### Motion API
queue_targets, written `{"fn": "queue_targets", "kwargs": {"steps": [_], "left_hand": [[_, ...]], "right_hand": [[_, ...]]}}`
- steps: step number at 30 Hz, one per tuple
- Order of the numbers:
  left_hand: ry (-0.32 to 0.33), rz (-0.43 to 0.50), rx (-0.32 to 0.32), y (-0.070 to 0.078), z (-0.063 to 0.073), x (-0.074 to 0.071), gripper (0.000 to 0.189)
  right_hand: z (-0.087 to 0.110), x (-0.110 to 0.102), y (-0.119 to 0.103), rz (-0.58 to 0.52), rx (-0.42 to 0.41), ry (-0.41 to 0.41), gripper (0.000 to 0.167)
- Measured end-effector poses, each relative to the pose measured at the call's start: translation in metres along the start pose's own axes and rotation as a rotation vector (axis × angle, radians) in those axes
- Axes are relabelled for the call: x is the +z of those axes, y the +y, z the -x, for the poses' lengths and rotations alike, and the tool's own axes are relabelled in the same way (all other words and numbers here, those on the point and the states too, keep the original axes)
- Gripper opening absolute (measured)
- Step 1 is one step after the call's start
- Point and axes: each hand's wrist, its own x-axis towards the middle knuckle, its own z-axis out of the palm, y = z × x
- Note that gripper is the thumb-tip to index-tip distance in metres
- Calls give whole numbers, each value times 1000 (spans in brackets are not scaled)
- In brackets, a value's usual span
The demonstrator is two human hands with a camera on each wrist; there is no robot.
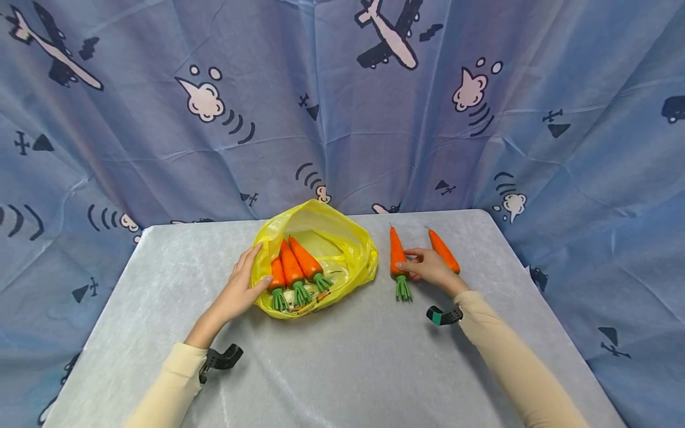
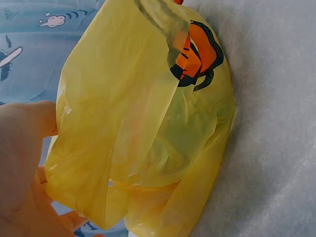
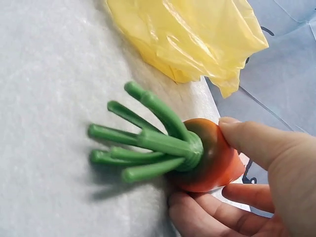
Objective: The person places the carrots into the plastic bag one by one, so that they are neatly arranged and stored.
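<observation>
A yellow plastic bag (image 1: 350, 270) lies on the table with its mouth spread, holding three toy carrots (image 1: 306, 260) with green stems toward the front. At the bag's left edge, my left hand (image 1: 238, 291) holds the rim between thumb and fingers; the left wrist view shows the bag's outer side (image 2: 98, 128) with an orange and black print. To the right of the bag, my right hand (image 1: 428, 267) grips another toy carrot (image 1: 396, 249) near its thick end. Thumb and fingers sit on either side of that carrot (image 3: 212, 158) in the right wrist view, its green stems free.
One more toy carrot (image 1: 443, 249) lies just beyond my right hand, partly hidden by it. A pale grey cover lies over the table (image 1: 332, 374). Behind the table hangs a blue curtain (image 1: 321, 107) printed with planes and clouds.
</observation>
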Motion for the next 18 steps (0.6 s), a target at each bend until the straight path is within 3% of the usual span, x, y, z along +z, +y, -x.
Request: {"fn": "queue_targets", "kwargs": {"steps": [18], "left_hand": [[10, 10, 7, 1, -1, 0, 80]], "right_hand": [[-1, -3, 6, -23, 46, 7, 72]]}}
